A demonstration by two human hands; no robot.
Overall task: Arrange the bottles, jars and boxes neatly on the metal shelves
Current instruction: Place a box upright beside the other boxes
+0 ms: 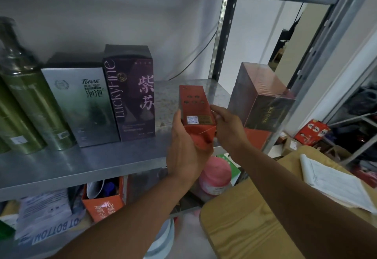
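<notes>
Red box (196, 111) in both hands, at the front edge of the metal shelf (81, 162).
Left hand (186, 152) curls under its base, right hand (228, 128) grips its side — purple box (132, 93) to the left, dark wrapped box (259, 97) to the right.

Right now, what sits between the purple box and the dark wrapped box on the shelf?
In the head view the shelf is bare there; the left hand and right hand hold the red box over that gap.

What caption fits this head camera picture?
Left hand and right hand hold a red box before the shelf, near a purple box.
</notes>
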